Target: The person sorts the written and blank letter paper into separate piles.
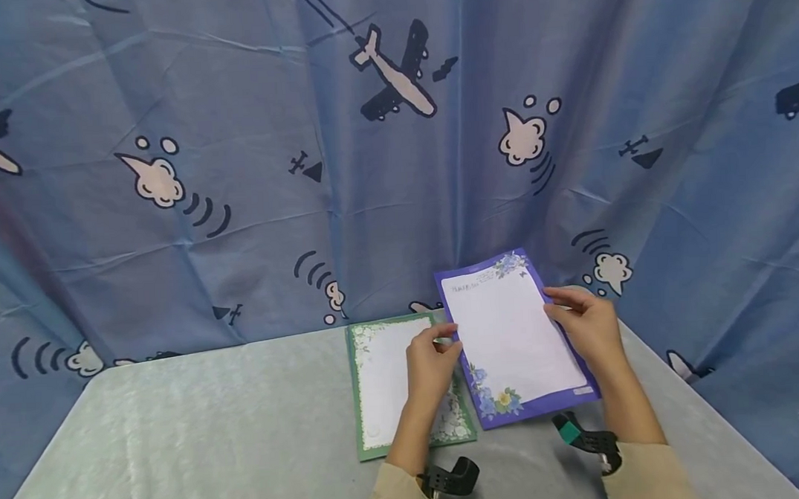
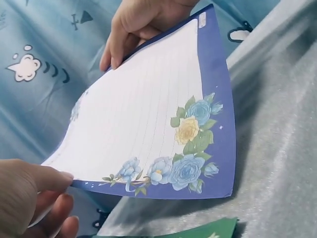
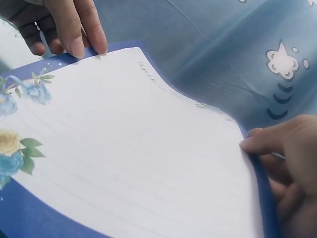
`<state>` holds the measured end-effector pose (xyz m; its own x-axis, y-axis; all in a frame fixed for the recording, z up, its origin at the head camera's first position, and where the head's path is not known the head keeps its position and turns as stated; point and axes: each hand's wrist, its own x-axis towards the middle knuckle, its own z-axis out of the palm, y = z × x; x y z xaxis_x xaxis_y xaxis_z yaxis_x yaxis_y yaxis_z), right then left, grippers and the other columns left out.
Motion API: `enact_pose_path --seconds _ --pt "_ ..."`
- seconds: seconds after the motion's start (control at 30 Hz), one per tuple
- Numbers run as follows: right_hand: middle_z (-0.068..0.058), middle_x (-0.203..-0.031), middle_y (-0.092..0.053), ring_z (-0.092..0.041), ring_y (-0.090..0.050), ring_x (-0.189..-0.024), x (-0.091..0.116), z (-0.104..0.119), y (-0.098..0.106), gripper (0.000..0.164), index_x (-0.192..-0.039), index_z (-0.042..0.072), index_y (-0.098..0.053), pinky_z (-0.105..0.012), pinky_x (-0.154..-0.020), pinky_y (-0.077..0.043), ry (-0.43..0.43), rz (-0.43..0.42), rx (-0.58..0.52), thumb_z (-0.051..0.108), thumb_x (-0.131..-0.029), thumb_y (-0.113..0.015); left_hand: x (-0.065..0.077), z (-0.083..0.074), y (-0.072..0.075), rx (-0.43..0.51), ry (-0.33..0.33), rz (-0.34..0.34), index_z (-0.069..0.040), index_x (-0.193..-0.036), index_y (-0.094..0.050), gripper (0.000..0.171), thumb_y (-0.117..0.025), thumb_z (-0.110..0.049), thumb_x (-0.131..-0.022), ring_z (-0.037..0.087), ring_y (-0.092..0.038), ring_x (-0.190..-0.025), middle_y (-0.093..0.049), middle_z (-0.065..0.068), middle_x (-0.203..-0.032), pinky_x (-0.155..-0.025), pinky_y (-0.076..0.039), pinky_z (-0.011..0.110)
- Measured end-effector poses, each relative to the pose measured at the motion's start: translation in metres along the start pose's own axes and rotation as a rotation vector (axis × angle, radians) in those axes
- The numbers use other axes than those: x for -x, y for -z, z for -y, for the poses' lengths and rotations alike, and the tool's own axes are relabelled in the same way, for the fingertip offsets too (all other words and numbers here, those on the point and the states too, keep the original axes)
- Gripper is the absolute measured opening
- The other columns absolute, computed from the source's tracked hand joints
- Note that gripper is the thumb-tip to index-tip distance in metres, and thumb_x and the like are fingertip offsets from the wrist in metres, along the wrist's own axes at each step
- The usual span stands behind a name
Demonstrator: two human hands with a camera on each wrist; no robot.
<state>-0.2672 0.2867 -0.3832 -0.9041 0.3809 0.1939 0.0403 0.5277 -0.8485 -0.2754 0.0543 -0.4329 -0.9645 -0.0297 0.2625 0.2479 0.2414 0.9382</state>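
Note:
A sheet of lined letter paper (image 1: pixel 510 334) with a purple-blue border is held up at a tilt over the right part of the table. Blue and yellow roses (image 2: pixel 190 134) decorate its corner, and small handwriting runs along the top. My left hand (image 1: pixel 433 366) pinches its left edge between thumb and fingers. On the opposite edge, my right hand (image 1: pixel 590 329) grips the paper with the thumb on its face and fingers behind. Below and left lies a green-bordered floral letter paper (image 1: pixel 381 377), flat on the table, partly covered by my left hand and forearm.
A pale grey-green cloth covers the table (image 1: pixel 233 420). Right behind its back edge hangs a blue curtain (image 1: pixel 249 174) printed with planes and clouds. Black wrist straps with cameras (image 1: pixel 455 478) sit on both wrists, close above the tabletop.

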Motion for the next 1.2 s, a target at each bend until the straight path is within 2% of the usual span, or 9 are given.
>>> enact_pose_path --seconds 0.13,0.23,0.4,0.6,0.87,1.03,1.2 --pt "-0.02 -0.132 -0.066 -0.024 -0.064 -0.108 0.0 -0.003 -0.001 0.037 -0.134 0.008 -0.066 -0.004 -0.071 -0.043 0.0 0.027 0.029 0.016 -0.098 -0.064 0.001 0.001 -0.003 -0.026 0.023 -0.013 -0.01 -0.11 -0.078 0.025 -0.075 -0.003 -0.086 0.004 -0.062 -0.075 -0.077 0.008 -0.104 -0.057 -0.048 0.018" --pt "-0.022 -0.133 -0.065 -0.034 -0.063 -0.116 -0.001 -0.005 -0.002 0.038 -0.135 0.007 -0.065 -0.011 -0.078 -0.046 0.01 0.043 0.061 0.015 -0.098 -0.063 0.002 0.004 -0.005 -0.03 0.027 -0.013 -0.01 -0.111 -0.078 0.026 -0.075 -0.002 -0.087 0.005 -0.065 -0.077 -0.076 0.007 -0.105 -0.059 -0.05 0.017" --pt "-0.024 -0.132 -0.065 -0.034 -0.063 -0.108 -0.001 -0.012 -0.004 0.038 -0.135 0.003 -0.064 -0.029 -0.083 -0.049 0.064 0.05 0.147 0.012 -0.098 -0.062 0.003 0.01 -0.007 -0.022 0.017 -0.007 -0.008 -0.115 -0.076 0.03 -0.074 0.001 -0.086 0.006 -0.065 -0.075 -0.074 0.009 -0.109 -0.059 -0.051 0.018" --pt "-0.025 -0.133 -0.065 -0.033 -0.063 -0.102 -0.001 -0.018 -0.012 0.039 -0.134 0.001 -0.064 -0.028 -0.079 -0.049 0.059 0.073 0.193 0.012 -0.097 -0.061 0.004 0.016 -0.01 -0.018 0.018 -0.009 -0.003 -0.124 -0.071 0.04 -0.073 0.004 -0.085 0.006 -0.063 -0.073 -0.07 0.012 -0.115 -0.061 -0.052 0.018" --pt "-0.027 -0.13 -0.065 -0.03 -0.065 -0.091 -0.002 -0.031 -0.019 0.037 -0.13 -0.003 -0.066 -0.029 -0.072 -0.049 0.092 0.11 0.232 0.008 -0.095 -0.063 0.004 0.022 -0.012 -0.081 0.039 0.014 -0.003 -0.122 -0.072 0.041 -0.075 0.004 -0.081 0.003 -0.058 -0.069 -0.072 0.011 -0.11 -0.059 -0.049 0.017" --pt "-0.029 -0.129 -0.065 -0.033 -0.067 -0.091 -0.001 -0.038 -0.022 0.036 -0.128 -0.004 -0.066 -0.039 -0.076 -0.054 0.119 0.112 0.26 0.006 -0.094 -0.063 0.005 0.024 -0.014 -0.126 0.023 0.026 -0.002 -0.121 -0.072 0.042 -0.076 0.002 -0.08 0.002 -0.058 -0.067 -0.072 0.012 -0.11 -0.058 -0.049 0.017" --pt "-0.03 -0.13 -0.064 -0.035 -0.068 -0.092 -0.001 -0.045 -0.026 0.037 -0.13 -0.005 -0.065 -0.049 -0.082 -0.056 0.105 0.134 0.259 0.006 -0.095 -0.06 0.006 0.024 -0.012 -0.18 0.023 0.051 -0.002 -0.12 -0.073 0.04 -0.077 0.001 -0.08 0.002 -0.056 -0.063 -0.072 0.015 -0.11 -0.056 -0.047 0.018"
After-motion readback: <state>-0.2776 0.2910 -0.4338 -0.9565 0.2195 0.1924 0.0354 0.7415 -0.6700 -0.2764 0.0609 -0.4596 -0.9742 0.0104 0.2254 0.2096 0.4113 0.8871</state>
